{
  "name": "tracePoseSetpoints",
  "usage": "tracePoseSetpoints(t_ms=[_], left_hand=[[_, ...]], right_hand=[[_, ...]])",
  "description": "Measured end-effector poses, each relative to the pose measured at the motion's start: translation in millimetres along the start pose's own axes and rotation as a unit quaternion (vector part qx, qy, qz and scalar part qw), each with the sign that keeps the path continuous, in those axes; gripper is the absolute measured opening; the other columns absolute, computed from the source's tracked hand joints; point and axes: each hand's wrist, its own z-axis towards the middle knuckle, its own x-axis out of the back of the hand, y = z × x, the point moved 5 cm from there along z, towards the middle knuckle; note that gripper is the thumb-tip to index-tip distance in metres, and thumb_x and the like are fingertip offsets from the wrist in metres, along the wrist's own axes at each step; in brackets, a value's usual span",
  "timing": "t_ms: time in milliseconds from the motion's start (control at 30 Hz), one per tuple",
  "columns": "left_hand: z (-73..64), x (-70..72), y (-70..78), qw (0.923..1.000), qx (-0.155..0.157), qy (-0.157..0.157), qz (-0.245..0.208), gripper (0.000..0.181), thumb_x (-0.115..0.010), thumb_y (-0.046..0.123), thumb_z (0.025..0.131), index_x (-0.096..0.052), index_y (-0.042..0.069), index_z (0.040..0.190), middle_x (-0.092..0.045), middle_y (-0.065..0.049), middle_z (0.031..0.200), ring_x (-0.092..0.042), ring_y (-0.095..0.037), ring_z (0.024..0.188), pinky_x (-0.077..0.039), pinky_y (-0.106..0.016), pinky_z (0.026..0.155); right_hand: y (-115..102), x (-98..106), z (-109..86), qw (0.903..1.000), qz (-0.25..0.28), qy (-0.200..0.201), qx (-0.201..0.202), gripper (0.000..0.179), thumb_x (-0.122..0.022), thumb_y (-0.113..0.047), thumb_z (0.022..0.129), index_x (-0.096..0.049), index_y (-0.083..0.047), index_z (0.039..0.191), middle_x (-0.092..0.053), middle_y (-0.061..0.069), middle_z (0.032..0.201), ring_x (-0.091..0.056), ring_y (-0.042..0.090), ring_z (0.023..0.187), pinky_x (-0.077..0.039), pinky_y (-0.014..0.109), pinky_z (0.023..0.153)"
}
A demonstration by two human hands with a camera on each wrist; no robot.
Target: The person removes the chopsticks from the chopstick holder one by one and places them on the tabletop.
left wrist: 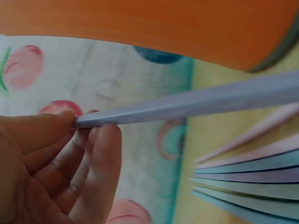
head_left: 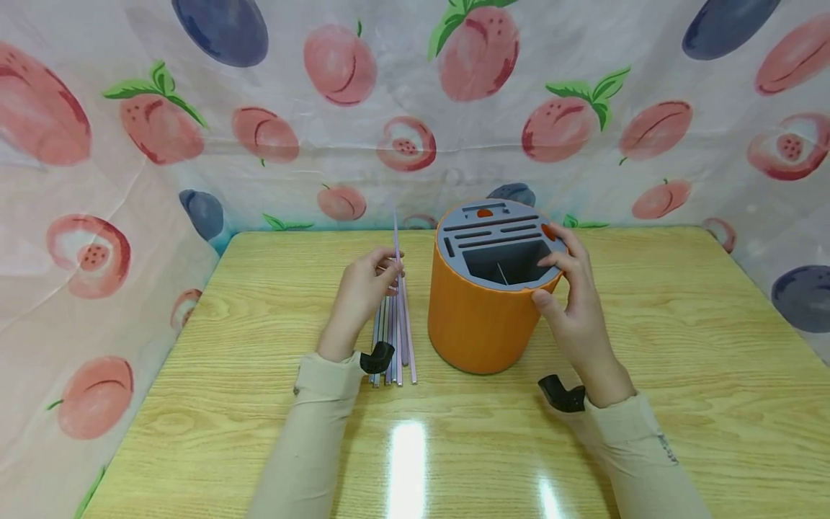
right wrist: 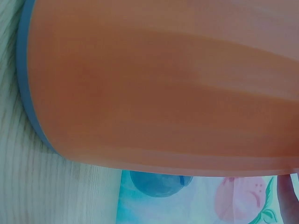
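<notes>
My left hand (head_left: 369, 292) pinches one lilac chopstick (left wrist: 187, 103) between thumb and fingers; in the head view it stands steeply above the table. Below that hand lies a bunch of pastel chopsticks (head_left: 390, 339), side by side on the wood and partly hidden by the hand. To their right stands an upright orange utensil holder (head_left: 483, 324) with a grey slotted top. My right hand (head_left: 577, 310) grips its right rim, thumb against the outside and fingers over the top edge. The right wrist view is mostly filled by the holder's orange wall (right wrist: 140, 102).
Several narrow slots and a larger divided compartment (head_left: 509, 263) open in the holder's top. The wooden table (head_left: 681, 346) ends at the back and left against a fruit-print cloth (head_left: 272, 180). Black wrist mounts (head_left: 377, 358) sit at both cuffs.
</notes>
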Motion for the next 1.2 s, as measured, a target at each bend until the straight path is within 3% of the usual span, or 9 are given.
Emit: tracePoseSetpoints(t_ms=[200, 367, 567, 800, 1033, 1200], left_hand=[[7.0, -10.9, -18.4, 0.9919, 0.007, -0.004, 0.127, 0.053, -0.059, 0.014, 0.086, -0.038, 0.014, 0.135, -0.059, -0.003, 0.095, -0.058, -0.016, 0.078, -0.048, -0.029, 0.063], [8.2, -19.9, -33.0, 0.9826, -0.002, -0.031, 0.183, 0.067, -0.063, 0.009, 0.082, -0.03, 0.015, 0.139, -0.057, -0.006, 0.099, -0.053, -0.019, 0.087, -0.046, -0.032, 0.071], [5.9, -29.2, -44.3, 0.9666, -0.004, -0.059, 0.249, 0.058, -0.065, 0.013, 0.08, -0.042, 0.011, 0.133, -0.054, -0.01, 0.113, -0.044, -0.027, 0.101, -0.04, -0.038, 0.086], [1.4, -32.6, -53.2, 0.9431, -0.006, -0.062, 0.327, 0.043, -0.066, 0.019, 0.077, -0.058, 0.014, 0.119, -0.046, -0.011, 0.119, -0.04, -0.028, 0.101, -0.039, -0.04, 0.079], [-0.8, -30.6, -57.5, 0.944, -0.004, -0.07, 0.322, 0.037, -0.063, 0.019, 0.079, -0.061, 0.014, 0.116, -0.045, -0.011, 0.12, -0.037, -0.029, 0.103, -0.038, -0.042, 0.081], [-1.1, -28.0, -60.5, 0.9485, 0.009, -0.068, 0.309, 0.034, -0.06, 0.019, 0.083, -0.06, 0.017, 0.117, -0.046, -0.009, 0.12, -0.038, -0.027, 0.105, -0.036, -0.043, 0.084]], right_hand=[[2.8, -1.2, 0.2, 1.0, 0.003, -0.002, 0.005, 0.059, -0.052, -0.046, 0.086, -0.042, 0.01, 0.101, -0.024, 0.021, 0.14, -0.024, 0.031, 0.126, -0.028, 0.026, 0.096], [5.1, -3.7, 0.0, 1.0, 0.004, -0.004, 0.006, 0.059, -0.051, -0.047, 0.086, -0.042, 0.01, 0.101, -0.023, 0.021, 0.14, -0.024, 0.032, 0.126, -0.029, 0.025, 0.096], [5.8, -4.8, -1.8, 1.0, 0.0, -0.003, -0.003, 0.058, -0.052, -0.046, 0.086, -0.042, 0.009, 0.101, -0.024, 0.018, 0.14, -0.024, 0.031, 0.126, -0.028, 0.025, 0.096], [8.6, -5.4, -4.7, 0.9999, -0.009, -0.004, -0.01, 0.055, -0.051, -0.044, 0.087, -0.043, 0.008, 0.101, -0.024, 0.016, 0.141, -0.024, 0.029, 0.127, -0.028, 0.025, 0.095], [14.0, -7.9, -7.5, 0.9999, -0.007, -0.005, -0.008, 0.056, -0.052, -0.045, 0.087, -0.044, 0.008, 0.102, -0.023, 0.018, 0.141, -0.022, 0.031, 0.127, -0.027, 0.026, 0.097], [16.6, -9.3, -10.2, 0.9998, -0.014, -0.007, -0.014, 0.054, -0.052, -0.043, 0.087, -0.046, 0.007, 0.104, -0.024, 0.016, 0.142, -0.021, 0.03, 0.129, -0.025, 0.039, 0.099]])
